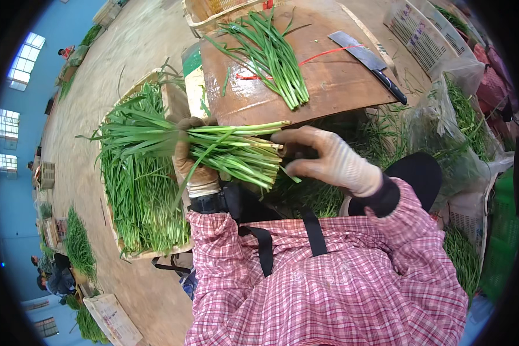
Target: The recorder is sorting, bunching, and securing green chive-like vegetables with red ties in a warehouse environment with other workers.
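Observation:
My left hand (199,160), in a brown and white knit glove, is closed round a thick bunch of long green leafy stalks (238,151), which look like garlic chives. The pale cut ends point right, towards my right hand (328,160). That gloved hand is at the stalk ends with its fingers apart and a little blurred; whether it touches a stalk cannot be told. Beyond, a smaller bunch of stalks (281,65) lies on a wet brown board (242,104), over a red tie (253,77). A cleaver (359,52) with a black handle lies at the board's right, touching another red strip.
A crate (184,246) full of green stalks stands left of my lap. An empty-looking basket (194,21) is beyond the board. At the right are white crates (419,39), a clear plastic bag (432,125) with greens, and green crates (501,233). Other people sit far off at left.

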The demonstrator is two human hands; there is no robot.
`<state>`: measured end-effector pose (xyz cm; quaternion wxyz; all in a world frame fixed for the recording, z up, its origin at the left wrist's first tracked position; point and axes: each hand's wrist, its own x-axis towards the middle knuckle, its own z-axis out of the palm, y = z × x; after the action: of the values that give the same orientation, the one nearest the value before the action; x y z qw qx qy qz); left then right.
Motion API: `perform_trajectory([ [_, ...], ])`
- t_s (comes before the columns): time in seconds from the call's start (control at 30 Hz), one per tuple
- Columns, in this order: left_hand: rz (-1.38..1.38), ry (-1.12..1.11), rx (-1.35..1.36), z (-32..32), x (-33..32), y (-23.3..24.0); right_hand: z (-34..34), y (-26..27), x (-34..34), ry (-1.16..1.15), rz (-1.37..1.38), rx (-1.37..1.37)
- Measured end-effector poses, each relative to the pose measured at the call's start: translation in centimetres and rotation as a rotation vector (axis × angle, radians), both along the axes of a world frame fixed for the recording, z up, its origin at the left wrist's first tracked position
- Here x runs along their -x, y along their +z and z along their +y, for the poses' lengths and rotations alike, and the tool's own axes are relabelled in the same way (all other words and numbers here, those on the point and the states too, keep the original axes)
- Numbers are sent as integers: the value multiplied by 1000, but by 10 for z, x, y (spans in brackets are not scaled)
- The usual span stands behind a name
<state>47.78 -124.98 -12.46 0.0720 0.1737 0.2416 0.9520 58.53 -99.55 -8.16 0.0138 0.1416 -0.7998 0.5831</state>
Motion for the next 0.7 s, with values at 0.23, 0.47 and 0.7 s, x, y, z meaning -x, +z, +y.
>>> perform_trajectory([
  [0.23, -94, 312, 207, -15, 5, 1, 53, -24, -4, -27, 57, -988],
  [0.47, -166, 71, 227, 18, -8, 4, -26, -1, 29, -233, 512, -990],
  [0.7, -249, 137, 267, -14, 7, 4, 39, -25, -4, -221, -325, -29],
])
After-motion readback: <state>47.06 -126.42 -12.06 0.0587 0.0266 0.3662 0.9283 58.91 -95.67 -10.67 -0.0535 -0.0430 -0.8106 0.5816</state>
